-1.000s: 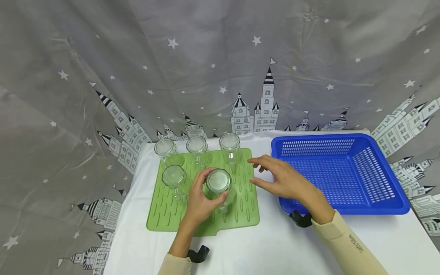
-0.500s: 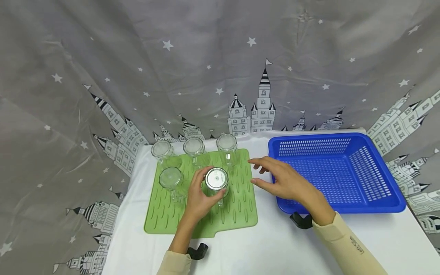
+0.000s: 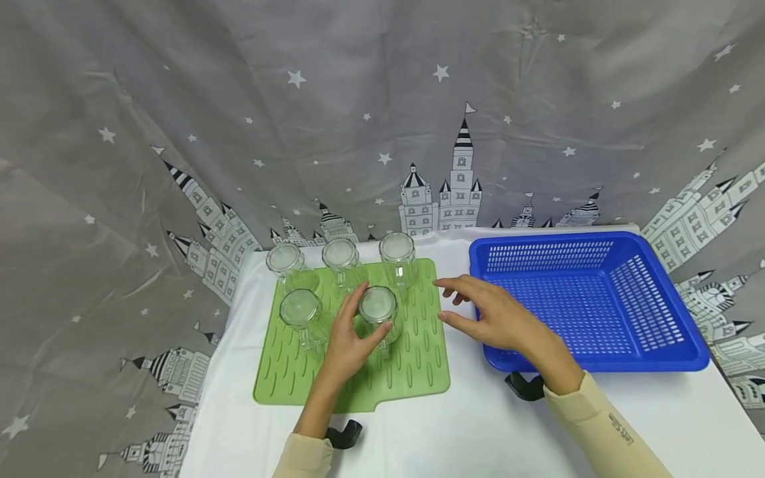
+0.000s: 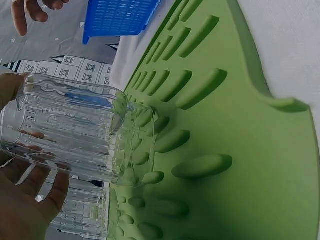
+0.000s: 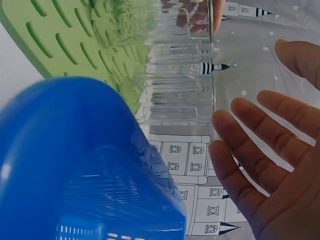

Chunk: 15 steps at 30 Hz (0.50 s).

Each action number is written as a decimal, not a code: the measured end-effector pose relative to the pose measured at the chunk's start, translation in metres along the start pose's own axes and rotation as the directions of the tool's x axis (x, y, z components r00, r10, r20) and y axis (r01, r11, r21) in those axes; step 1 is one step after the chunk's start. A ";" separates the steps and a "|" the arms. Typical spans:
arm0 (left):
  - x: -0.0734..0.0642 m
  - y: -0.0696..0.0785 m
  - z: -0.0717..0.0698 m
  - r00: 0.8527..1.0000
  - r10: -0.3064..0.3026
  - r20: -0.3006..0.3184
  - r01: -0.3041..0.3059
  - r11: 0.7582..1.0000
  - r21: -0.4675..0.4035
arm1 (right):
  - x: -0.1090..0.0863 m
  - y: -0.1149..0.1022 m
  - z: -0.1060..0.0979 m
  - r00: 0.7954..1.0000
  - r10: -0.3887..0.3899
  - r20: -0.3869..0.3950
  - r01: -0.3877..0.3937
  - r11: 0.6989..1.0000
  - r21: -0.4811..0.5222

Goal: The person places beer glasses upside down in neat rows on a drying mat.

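Note:
My left hand (image 3: 349, 345) holds an upside-down clear glass mug (image 3: 378, 305) by its sides near the base, over the green drying mat (image 3: 418, 372). In the left wrist view, the thumb is at the base end of this mug (image 4: 70, 130) and fingers lie along its far side; its mouth is right at the mat. Three more upturned mugs stand in a back row, the nearest one to the right being a mug (image 3: 397, 259). Another mug (image 3: 301, 309) stands left of my left hand. My right hand (image 3: 496, 312) hovers with relaxed fingers, holding nothing.
A blue plastic basket (image 3: 675, 362) with perforated walls stands on the right, partly behind my right forearm. White cloth (image 3: 448, 431) covers the table. A grey curtain (image 3: 358, 133) printed with castles and stars hangs behind.
The mug in my left hand has gone slightly down and back toward the mat, and the fingers round it look a little straighter. My right hand has stayed nearly still.

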<state>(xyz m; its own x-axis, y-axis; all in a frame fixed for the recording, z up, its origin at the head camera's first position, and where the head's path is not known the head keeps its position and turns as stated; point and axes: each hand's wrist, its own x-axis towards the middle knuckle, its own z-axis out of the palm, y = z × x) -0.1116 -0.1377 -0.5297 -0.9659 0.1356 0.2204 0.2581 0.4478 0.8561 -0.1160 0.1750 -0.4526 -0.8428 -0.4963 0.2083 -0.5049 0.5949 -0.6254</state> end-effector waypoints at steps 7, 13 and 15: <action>0.002 -0.004 -0.001 0.999 -0.037 0.016 0.037 0.999 -0.010 | 0.000 0.002 0.002 1.000 0.005 -0.012 -0.005 1.000 -0.011; -0.002 0.003 -0.006 0.999 0.034 -0.031 -0.030 0.995 0.099 | -0.009 0.009 -0.003 0.997 0.048 -0.055 -0.050 0.998 -0.045; -0.002 0.011 -0.013 0.995 0.097 -0.035 -0.087 0.973 0.214 | -0.013 0.013 -0.008 0.993 0.071 -0.094 -0.077 0.995 -0.065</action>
<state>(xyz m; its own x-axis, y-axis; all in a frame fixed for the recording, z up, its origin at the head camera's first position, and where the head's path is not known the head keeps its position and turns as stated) -0.1071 -0.1448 -0.5143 -0.9365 0.1470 0.3185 0.3389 0.6131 0.7136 -0.1127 0.1942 -0.4579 -0.8901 -0.3913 0.2336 -0.4497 0.6711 -0.5894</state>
